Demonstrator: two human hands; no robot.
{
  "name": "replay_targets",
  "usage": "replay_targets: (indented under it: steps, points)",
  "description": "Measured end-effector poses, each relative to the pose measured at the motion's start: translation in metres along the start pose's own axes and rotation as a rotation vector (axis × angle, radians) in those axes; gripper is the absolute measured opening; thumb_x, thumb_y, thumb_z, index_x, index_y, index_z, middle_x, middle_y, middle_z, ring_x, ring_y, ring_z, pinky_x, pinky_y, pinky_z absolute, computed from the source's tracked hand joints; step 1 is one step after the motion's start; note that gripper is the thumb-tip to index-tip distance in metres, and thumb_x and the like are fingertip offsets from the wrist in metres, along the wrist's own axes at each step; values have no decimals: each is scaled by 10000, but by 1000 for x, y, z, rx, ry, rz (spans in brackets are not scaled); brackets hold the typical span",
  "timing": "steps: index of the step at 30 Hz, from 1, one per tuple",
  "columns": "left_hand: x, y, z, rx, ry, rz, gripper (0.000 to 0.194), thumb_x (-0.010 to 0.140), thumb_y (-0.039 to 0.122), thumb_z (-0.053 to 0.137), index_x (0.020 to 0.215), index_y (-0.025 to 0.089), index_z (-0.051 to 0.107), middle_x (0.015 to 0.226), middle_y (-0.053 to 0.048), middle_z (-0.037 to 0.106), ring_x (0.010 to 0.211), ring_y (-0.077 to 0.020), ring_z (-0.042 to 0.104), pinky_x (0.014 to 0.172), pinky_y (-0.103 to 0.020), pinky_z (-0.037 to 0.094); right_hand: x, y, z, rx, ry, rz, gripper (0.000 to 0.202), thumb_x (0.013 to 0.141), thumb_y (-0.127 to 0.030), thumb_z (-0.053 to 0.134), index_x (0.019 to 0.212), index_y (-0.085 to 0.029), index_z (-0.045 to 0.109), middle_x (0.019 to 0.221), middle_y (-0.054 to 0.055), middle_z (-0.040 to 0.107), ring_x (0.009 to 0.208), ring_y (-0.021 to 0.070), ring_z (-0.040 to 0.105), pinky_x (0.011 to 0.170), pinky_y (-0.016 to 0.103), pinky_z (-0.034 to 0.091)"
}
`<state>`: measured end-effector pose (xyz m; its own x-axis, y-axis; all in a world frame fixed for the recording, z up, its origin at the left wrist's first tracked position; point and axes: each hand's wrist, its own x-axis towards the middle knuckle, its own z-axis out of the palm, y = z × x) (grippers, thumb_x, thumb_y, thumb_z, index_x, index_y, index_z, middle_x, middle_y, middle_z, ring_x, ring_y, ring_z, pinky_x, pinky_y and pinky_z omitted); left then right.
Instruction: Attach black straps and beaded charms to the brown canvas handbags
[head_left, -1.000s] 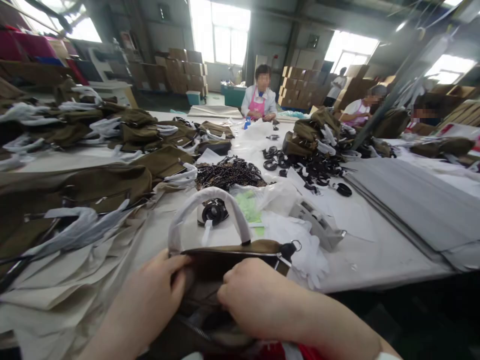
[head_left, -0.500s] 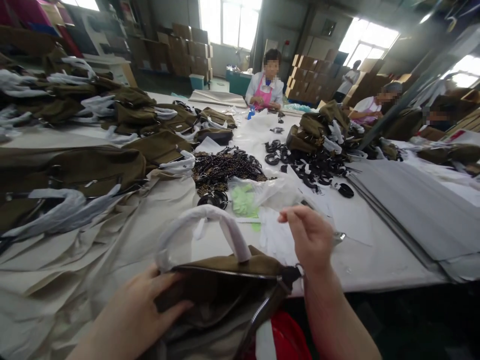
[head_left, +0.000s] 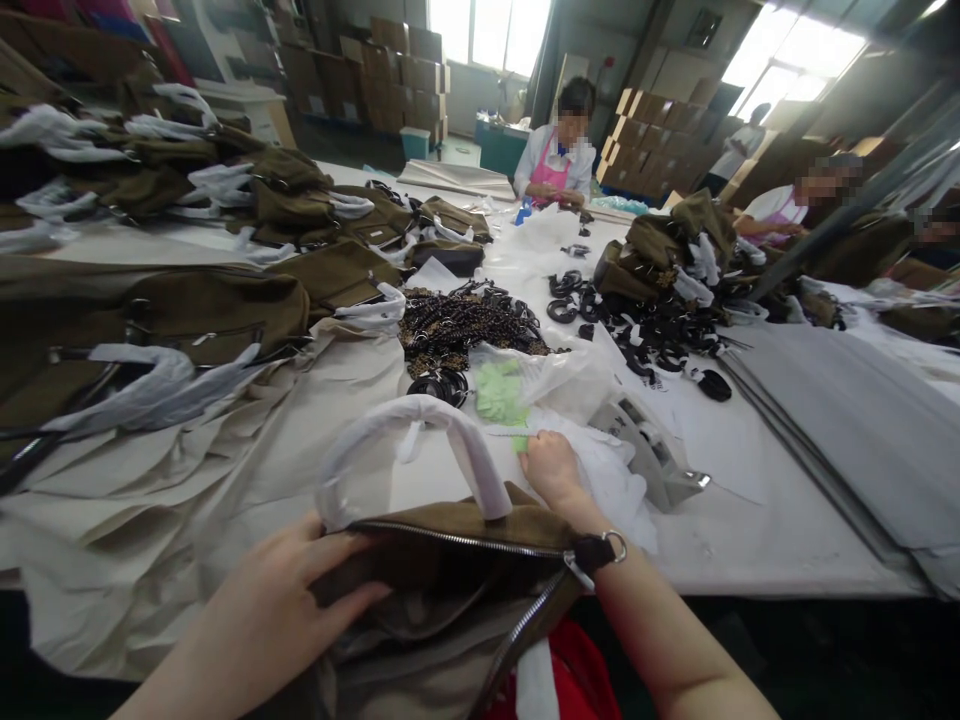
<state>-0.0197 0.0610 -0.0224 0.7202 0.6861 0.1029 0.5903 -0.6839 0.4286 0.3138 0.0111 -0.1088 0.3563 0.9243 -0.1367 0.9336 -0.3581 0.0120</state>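
An olive handbag (head_left: 450, 518) with its zip undone is right in front of me, its wrapped handle (head_left: 420, 410) arching up. My left hand (head_left: 300, 590) grips the bag's left side, the thumb reaching into the opening. My right hand (head_left: 551, 468) is closed at the tabletop beyond the bag, its fingertips against a small green slip (head_left: 521, 440); what they pinch is hidden. More green slips (head_left: 499, 390) lie just behind under clear plastic. White sheets (head_left: 607, 470) spread beside the right hand. My right forearm passes next to the bag's metal ring (head_left: 616, 546).
Olive bags (head_left: 150, 300) crowd the left of the table (head_left: 750, 540). Dark patterned straps (head_left: 472, 325) and coiled black straps (head_left: 660, 340) lie ahead. Grey sheets (head_left: 840, 450) are stacked at right. A co-worker in a pink apron (head_left: 551, 175) works across the table.
My right hand has moved left and down from the air to the green slip on the table. My left hand keeps its hold on the bag. The view has shifted slightly.
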Motion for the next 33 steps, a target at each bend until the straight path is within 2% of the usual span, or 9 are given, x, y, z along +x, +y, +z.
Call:
replay_targets:
  steps: [6, 11, 15, 19, 23, 27, 30, 33]
  points:
    - [-2, -4, 2, -18, 25, 24, 310, 766, 551, 657, 947, 321, 758, 952, -30, 735, 820, -220, 711, 747, -276, 580, 9, -3, 0, -25, -49, -46, 285, 858, -52, 443, 917, -32, 720, 964, 247, 684, 959, 292, 612, 905, 389, 378]
    - [-3, -4, 1, -35, 61, 66, 258, 767, 503, 666, 906, 311, 766, 875, -27, 742, 758, -207, 713, 721, -256, 585, 7, 6, -12, 118, -17, -59, 248, 839, -116, 496, 867, -90, 741, 970, 225, 690, 979, 295, 601, 964, 398, 358]
    - [-3, -2, 0, -36, 58, 60, 253, 771, 467, 663, 930, 296, 762, 918, -39, 742, 785, -212, 717, 736, -259, 585, 3, 29, -24, 353, 1, 2, 254, 825, -184, 511, 908, -123, 743, 966, 138, 699, 899, 231, 618, 812, 317, 439]
    - [2, 3, 0, -29, 2, 24, 274, 762, 441, 661, 968, 287, 755, 986, -58, 731, 822, -230, 716, 763, -292, 587, -5, 54, -36, 623, -8, 62, 328, 850, -375, 507, 817, -130, 722, 685, 25, 651, 633, 150, 556, 604, 247, 424]
    - [7, 3, 5, -50, -21, 38, 309, 773, 430, 648, 1036, 294, 736, 1058, -63, 713, 888, -244, 707, 794, -319, 578, -17, 67, -52, 799, 69, 137, 400, 785, -494, 566, 763, -110, 677, 608, -5, 574, 541, 110, 453, 516, 226, 361]
    - [10, 4, 8, -61, -33, 16, 306, 788, 427, 631, 1042, 291, 733, 1052, -62, 706, 891, -243, 700, 804, -324, 568, -31, 67, -76, 919, 185, 188, 409, 709, -539, 650, 675, -132, 632, 550, -32, 509, 500, 90, 380, 474, 222, 303]
    - [10, 8, 5, -64, -47, -17, 323, 767, 412, 640, 1043, 274, 736, 1038, -71, 706, 892, -254, 698, 811, -335, 563, -41, 63, -99, 954, 325, 187, 380, 677, -511, 716, 647, -143, 626, 541, -30, 514, 505, 95, 390, 472, 229, 295]
    - [8, 12, 2, -96, -69, -35, 359, 756, 392, 642, 1085, 274, 721, 1099, -81, 694, 956, -264, 686, 850, -348, 553, -48, 52, -120, 875, 466, 84, 338, 715, -466, 717, 617, -157, 622, 595, -5, 565, 549, 117, 463, 511, 242, 362]
